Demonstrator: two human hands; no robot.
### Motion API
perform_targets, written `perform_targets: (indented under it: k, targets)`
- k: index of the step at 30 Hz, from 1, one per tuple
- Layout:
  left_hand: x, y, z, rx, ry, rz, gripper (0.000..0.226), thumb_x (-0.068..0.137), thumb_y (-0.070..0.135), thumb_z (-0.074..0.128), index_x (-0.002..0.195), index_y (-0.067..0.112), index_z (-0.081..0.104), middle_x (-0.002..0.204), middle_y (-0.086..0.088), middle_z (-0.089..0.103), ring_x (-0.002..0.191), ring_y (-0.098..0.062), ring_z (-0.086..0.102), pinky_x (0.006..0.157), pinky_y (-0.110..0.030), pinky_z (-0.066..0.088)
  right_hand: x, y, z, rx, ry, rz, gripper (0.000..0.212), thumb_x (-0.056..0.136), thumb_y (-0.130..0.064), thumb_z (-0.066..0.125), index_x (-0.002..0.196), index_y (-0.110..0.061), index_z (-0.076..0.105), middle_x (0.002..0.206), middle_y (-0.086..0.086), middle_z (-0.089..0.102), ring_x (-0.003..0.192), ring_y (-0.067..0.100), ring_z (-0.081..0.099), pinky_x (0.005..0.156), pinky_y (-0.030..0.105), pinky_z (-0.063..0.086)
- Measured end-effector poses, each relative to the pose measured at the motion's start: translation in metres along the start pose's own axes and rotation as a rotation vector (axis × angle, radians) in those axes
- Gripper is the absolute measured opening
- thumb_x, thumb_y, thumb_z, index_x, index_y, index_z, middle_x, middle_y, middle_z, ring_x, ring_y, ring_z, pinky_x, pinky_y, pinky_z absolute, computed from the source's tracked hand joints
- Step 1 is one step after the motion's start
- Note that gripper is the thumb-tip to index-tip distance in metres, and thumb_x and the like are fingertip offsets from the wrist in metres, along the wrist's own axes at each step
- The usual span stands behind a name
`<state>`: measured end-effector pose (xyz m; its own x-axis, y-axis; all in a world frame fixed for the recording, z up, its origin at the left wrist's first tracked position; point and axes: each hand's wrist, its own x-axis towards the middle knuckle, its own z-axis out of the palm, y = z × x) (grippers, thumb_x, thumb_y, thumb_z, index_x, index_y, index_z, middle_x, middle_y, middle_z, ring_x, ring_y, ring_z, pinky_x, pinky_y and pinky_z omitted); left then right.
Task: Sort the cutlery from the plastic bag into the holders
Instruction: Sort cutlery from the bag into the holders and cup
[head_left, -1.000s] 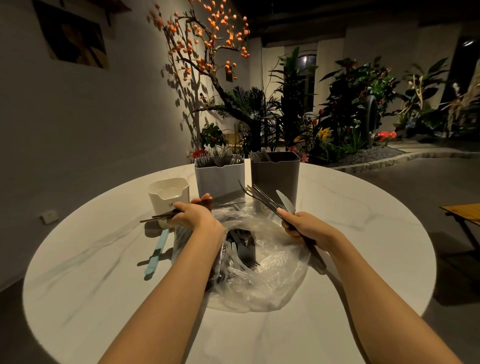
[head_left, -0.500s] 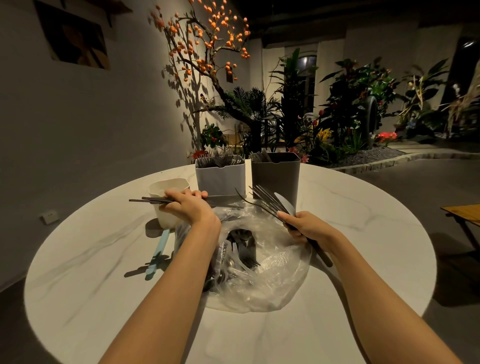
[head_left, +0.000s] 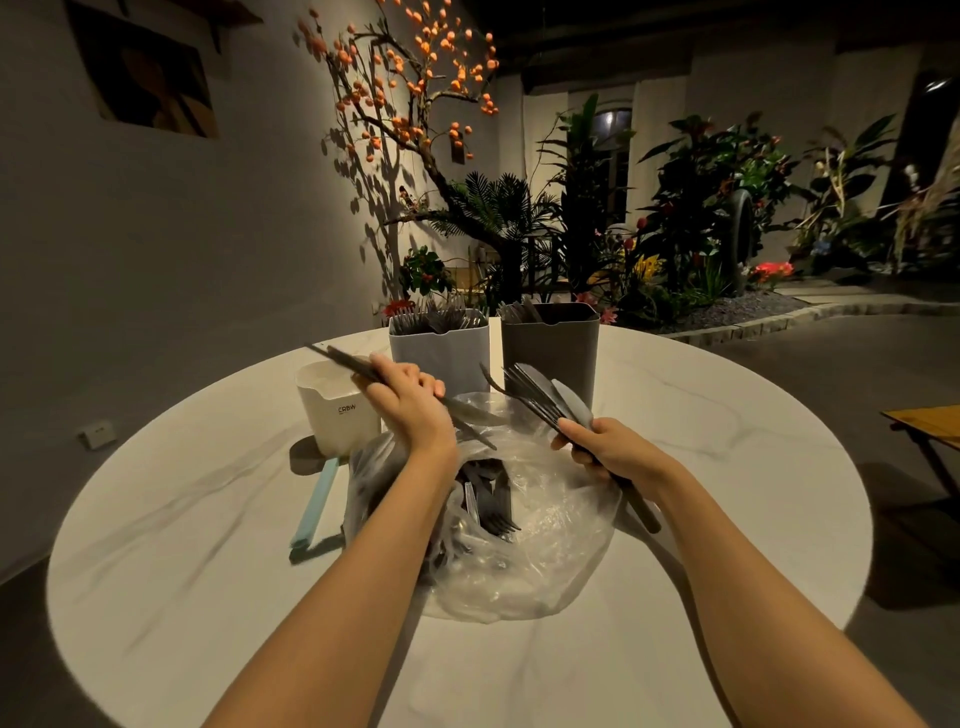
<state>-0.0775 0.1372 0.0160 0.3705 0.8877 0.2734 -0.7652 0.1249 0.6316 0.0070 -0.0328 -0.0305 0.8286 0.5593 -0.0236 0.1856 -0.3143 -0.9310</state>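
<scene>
- Round white marble table (head_left: 727, 467), 3 holders at the far side: white one (head_left: 337, 410) on the left, light grey one (head_left: 439, 348) in the middle, dark grey one (head_left: 550, 343) on the right.
- Light grey holder is packed with dark cutlery, count unreadable. Dark grey holder shows a few pieces at its left edge. Can't see the white holder's contents.
- Clear plastic bag (head_left: 519, 545) lies open at table centre, just near of the holders. Dark cutlery is piled inside; at least 1 fork (head_left: 498, 512) with tines pointing near. The rest is too tangled to count.
- Left hand (head_left: 410, 402) is clenched around thin dark pieces (head_left: 343, 361), looks like 2, angled up-left over the white holder's rim. Lower ends reach down-right over the bag.
- Right hand (head_left: 610, 449) is closed around a bundle (head_left: 535, 395) of several forks plus at least 1 knife, heads fanned up-left in front of the dark grey holder, handles sticking out near-right.
- 1 pale blue strip-shaped object (head_left: 314, 501) lies flat on the table, left of the bag, near of the white holder.
</scene>
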Motion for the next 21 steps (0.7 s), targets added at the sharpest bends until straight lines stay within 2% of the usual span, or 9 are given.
perform_targets:
  k: [4, 7, 9, 11, 13, 14, 18, 21]
  targets:
    - [-0.013, 0.004, 0.004, 0.158, -0.289, 0.329, 0.021, 0.105, 0.017, 0.03, 0.086, 0.019, 0.037, 0.061, 0.012, 0.039, 0.048, -0.001, 0.034, 0.046, -0.016, 0.031, -0.001, -0.002, 0.001, -0.022, -0.031, -0.011, 0.03, 0.098, -0.034, 0.05, 0.093, -0.008, 0.065, 0.062, -0.001, 0.046, 0.05, 0.007, 0.035, 0.047, 0.014, 0.033]
    - [-0.02, -0.001, -0.003, 0.339, -0.556, 0.532, 0.02, 0.104, 0.033, 0.031, 0.089, 0.024, 0.039, 0.066, 0.011, 0.043, 0.051, -0.008, 0.041, 0.046, -0.018, 0.035, -0.003, -0.005, 0.002, -0.005, -0.049, -0.027, 0.028, 0.098, -0.033, 0.05, 0.088, -0.009, 0.061, 0.065, 0.001, 0.049, 0.05, 0.008, 0.037, 0.049, 0.017, 0.035]
    - [-0.022, -0.006, -0.006, 0.511, -0.687, 0.718, 0.026, 0.102, 0.042, 0.028, 0.092, 0.02, 0.038, 0.068, 0.012, 0.042, 0.056, -0.01, 0.041, 0.05, -0.015, 0.039, -0.004, -0.008, 0.003, -0.009, -0.041, -0.028, 0.028, 0.098, -0.033, 0.05, 0.086, -0.01, 0.06, 0.067, 0.001, 0.055, 0.051, 0.009, 0.04, 0.051, 0.016, 0.037]
    - [-0.022, -0.012, -0.008, 0.615, -0.798, 0.918, 0.02, 0.104, 0.033, 0.031, 0.098, 0.016, 0.039, 0.072, 0.001, 0.048, 0.066, -0.001, 0.039, 0.061, -0.01, 0.042, -0.005, -0.01, 0.004, 0.0, -0.044, -0.025, 0.027, 0.098, -0.033, 0.051, 0.086, -0.01, 0.06, 0.067, 0.002, 0.056, 0.051, 0.009, 0.042, 0.05, 0.015, 0.039]
    - [-0.02, -0.016, -0.011, 0.696, -0.905, 1.075, 0.003, 0.099, 0.018, 0.043, 0.1, 0.015, 0.042, 0.076, -0.01, 0.059, 0.073, -0.004, 0.042, 0.067, -0.019, 0.042, -0.006, -0.01, 0.004, 0.031, -0.064, -0.018, 0.026, 0.098, -0.031, 0.051, 0.088, -0.009, 0.059, 0.064, 0.002, 0.053, 0.05, 0.01, 0.042, 0.048, 0.016, 0.041]
    - [-0.018, -0.017, -0.011, 0.75, -0.937, 1.141, 0.007, 0.095, 0.014, 0.046, 0.102, 0.016, 0.044, 0.078, -0.011, 0.062, 0.075, -0.008, 0.046, 0.069, -0.024, 0.043, -0.007, -0.01, 0.003, 0.051, -0.075, -0.014, 0.026, 0.099, -0.03, 0.05, 0.088, -0.009, 0.058, 0.062, 0.001, 0.051, 0.05, 0.01, 0.042, 0.048, 0.016, 0.041]
    - [-0.005, -0.022, -0.017, 1.032, -1.041, 1.315, 0.014, 0.092, 0.022, 0.044, 0.106, 0.022, 0.048, 0.081, -0.002, 0.064, 0.071, -0.018, 0.058, 0.066, -0.033, 0.048, -0.007, -0.01, -0.001, 0.167, -0.157, 0.007, 0.025, 0.101, -0.027, 0.046, 0.09, -0.007, 0.055, 0.061, 0.001, 0.045, 0.049, 0.009, 0.035, 0.044, 0.016, 0.035]
    - [0.001, -0.022, -0.021, 1.128, -1.13, 1.239, 0.018, 0.095, 0.031, 0.042, 0.103, 0.022, 0.054, 0.079, 0.001, 0.065, 0.064, -0.021, 0.061, 0.052, -0.034, 0.053, -0.008, -0.01, -0.003, 0.223, -0.223, 0.03, 0.025, 0.103, -0.026, 0.043, 0.091, -0.007, 0.055, 0.059, 0.0, 0.041, 0.047, 0.008, 0.031, 0.042, 0.016, 0.031]
